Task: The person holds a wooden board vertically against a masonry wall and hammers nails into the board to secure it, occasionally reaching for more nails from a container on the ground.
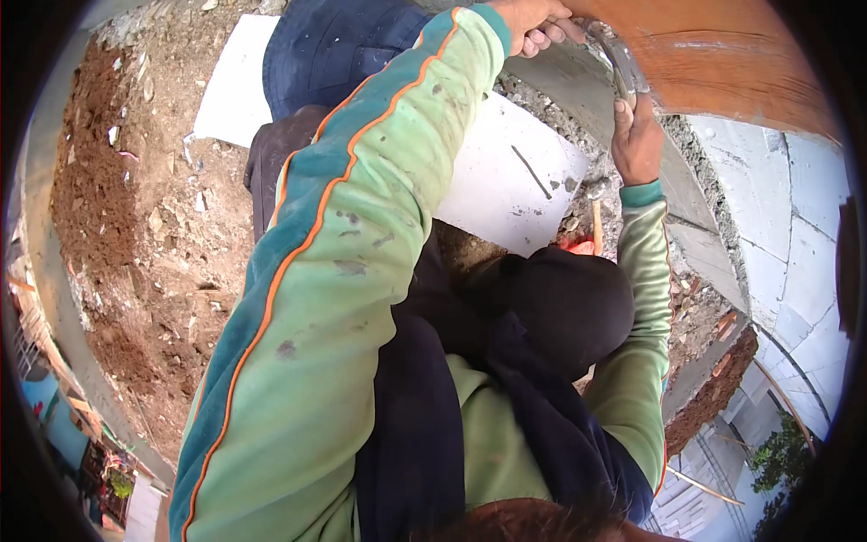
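Observation:
My right hand (638,140) is closed around a grey flat-bladed tool (630,65), like a trowel, smeared with mortar. Its blade lies against the edge of a smooth orange-brown surface (731,63). At the top, my left hand (539,25) has its fingers curled beside that same edge; whatever is in them cannot be made out. Rough grey mortar (578,86) runs below both hands. Between my arms a white sheet (497,172) lies on the ground, with a thin dark stick (531,172) and small grey crumbs on it.
A wooden handle (597,226) stands near the sheet, beside something red-orange. Brown soil with stones (172,208) spreads to the left, next to dark blue cloth (339,54). Pale grey slabs (759,190) lie to the right. My dark-clothed knee (573,307) is bent below the sheet.

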Demonstrator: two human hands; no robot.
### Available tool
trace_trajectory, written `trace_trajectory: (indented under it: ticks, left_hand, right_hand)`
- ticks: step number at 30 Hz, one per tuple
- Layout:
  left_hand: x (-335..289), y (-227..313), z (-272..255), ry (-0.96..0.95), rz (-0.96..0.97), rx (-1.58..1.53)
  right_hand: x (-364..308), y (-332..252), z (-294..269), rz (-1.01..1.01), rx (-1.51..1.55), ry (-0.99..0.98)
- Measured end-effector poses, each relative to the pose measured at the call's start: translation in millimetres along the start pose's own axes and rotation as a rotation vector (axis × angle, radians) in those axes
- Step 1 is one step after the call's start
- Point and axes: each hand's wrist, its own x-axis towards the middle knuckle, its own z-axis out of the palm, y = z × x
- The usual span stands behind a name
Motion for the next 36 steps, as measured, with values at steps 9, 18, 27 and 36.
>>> trace_trajectory:
  ticks: [9, 18, 27, 36]
  left_hand:
    - [11, -20, -4, 0.156, 0.172, 0.048]
    - [23, -35, -21, 0.188, 0.252, 0.082]
    - [1, -27, -9, 0.378, 0.291, 0.142]
    - [-10, -28, -3, 0.334, 0.277, 0.114]
  right_hand:
    - [-1, -12, 1, -0.168, 0.123, 0.092]
    - [-4, 6, 4, -0.266, 0.115, 0.102]
    - [9, -13, 4, -0.199, 0.073, 0.07]
    - [1, -6, 7, -0.326, 0.162, 0.125]
